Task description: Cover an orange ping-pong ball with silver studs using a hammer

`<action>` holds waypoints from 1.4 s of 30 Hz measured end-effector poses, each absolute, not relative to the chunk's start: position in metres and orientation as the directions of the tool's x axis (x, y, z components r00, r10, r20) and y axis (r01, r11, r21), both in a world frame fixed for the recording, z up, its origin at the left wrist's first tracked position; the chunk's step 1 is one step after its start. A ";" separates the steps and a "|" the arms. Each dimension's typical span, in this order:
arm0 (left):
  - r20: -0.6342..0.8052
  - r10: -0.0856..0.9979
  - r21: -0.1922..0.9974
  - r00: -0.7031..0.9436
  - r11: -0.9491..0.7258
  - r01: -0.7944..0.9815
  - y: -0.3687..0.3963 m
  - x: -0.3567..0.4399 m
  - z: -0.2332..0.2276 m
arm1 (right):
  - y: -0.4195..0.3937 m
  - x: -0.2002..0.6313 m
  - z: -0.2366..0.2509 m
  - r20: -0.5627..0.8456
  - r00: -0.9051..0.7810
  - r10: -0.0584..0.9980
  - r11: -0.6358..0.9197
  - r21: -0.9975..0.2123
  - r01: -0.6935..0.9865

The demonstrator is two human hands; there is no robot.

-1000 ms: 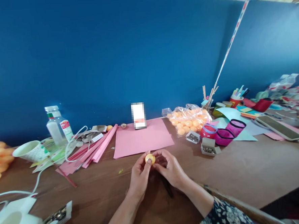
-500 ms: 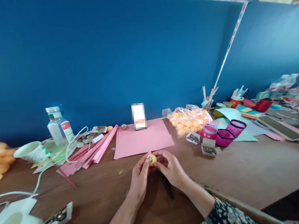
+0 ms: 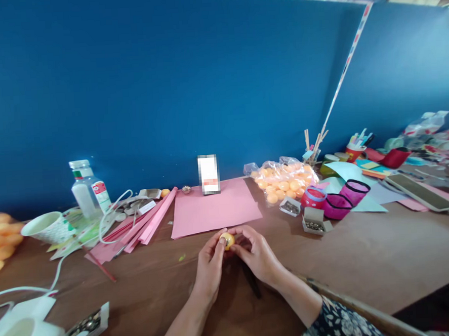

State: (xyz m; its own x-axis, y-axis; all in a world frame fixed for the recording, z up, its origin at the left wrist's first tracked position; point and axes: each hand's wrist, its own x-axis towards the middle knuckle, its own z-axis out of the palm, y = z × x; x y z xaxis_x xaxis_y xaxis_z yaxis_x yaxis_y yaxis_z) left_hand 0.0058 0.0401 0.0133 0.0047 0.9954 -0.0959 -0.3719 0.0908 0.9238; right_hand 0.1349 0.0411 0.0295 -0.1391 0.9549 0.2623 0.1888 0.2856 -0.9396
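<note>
Between both hands, an orange ping-pong ball (image 3: 230, 239) with a few shiny metal thumbtack heads on its upper side is held above the table's front. My left hand (image 3: 210, 257) pinches it from the left, thumb pressed on the tack heads. From the right, my right hand (image 3: 260, 254) closes thumb and fingertips on the ball. Below the hands lies a dark, narrow object (image 3: 251, 283), partly hidden. Just beyond, a pink paper sheet (image 3: 215, 209) lies flat.
A bag of orange balls (image 3: 284, 179), small tack boxes (image 3: 314, 222), and magenta cylinders (image 3: 337, 206) stand to the right. Leftward are folded pink papers (image 3: 155, 218), a plastic bottle (image 3: 85, 191), a paper cup (image 3: 47, 227), a white cable (image 3: 58, 272) and another tack box (image 3: 85, 328).
The ball has turned slightly between my fingers, so fewer tack heads show. Both hands stay in nearly the same place.
</note>
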 end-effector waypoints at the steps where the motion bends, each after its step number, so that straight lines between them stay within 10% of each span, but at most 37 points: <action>1: -0.088 0.996 0.929 0.003 0.083 -0.362 0.040 0.005 0.012 | 0.041 0.135 0.030 0.263 -0.139 0.955 0.287 -0.938 0.192; 42: -0.112 0.990 0.847 0.080 0.138 -0.513 0.037 0.005 0.028 | 0.039 0.132 0.027 0.340 -0.089 0.936 0.350 -0.879 0.323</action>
State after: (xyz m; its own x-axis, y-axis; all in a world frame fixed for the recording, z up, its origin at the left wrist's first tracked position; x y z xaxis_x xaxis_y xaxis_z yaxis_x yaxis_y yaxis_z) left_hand 0.0047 0.0368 0.0275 0.0802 0.9904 -0.1122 -0.5134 0.1376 0.8470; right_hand 0.1319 0.0394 0.0268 -0.0891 0.9361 0.3401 0.3230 0.3502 -0.8792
